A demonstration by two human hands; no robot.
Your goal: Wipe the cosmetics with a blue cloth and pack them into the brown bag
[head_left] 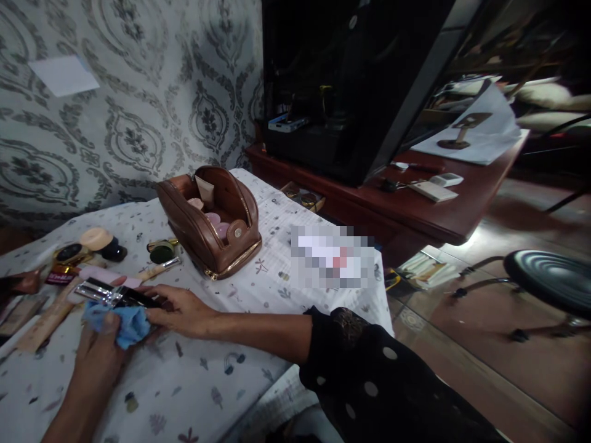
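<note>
My left hand [99, 354] presses a blue cloth [122, 323] against a dark, shiny cosmetic case [111, 294], fingers closed on the cloth. My right hand [180, 311] grips the other end of that case, thumb and fingers pinched around it. Both hands hover over a table with a white patterned cloth [198, 381]. Just behind them stands an open brown leather pouch [212, 221] with pink and beige items inside.
Several cosmetics lie at the left: a round beige puff [95, 239], a dark green jar [162, 251], a slim tube [159, 268]. A dark cabinet [351, 86] on a red-brown shelf stands behind. A black stool [549, 280] is on the floor at right.
</note>
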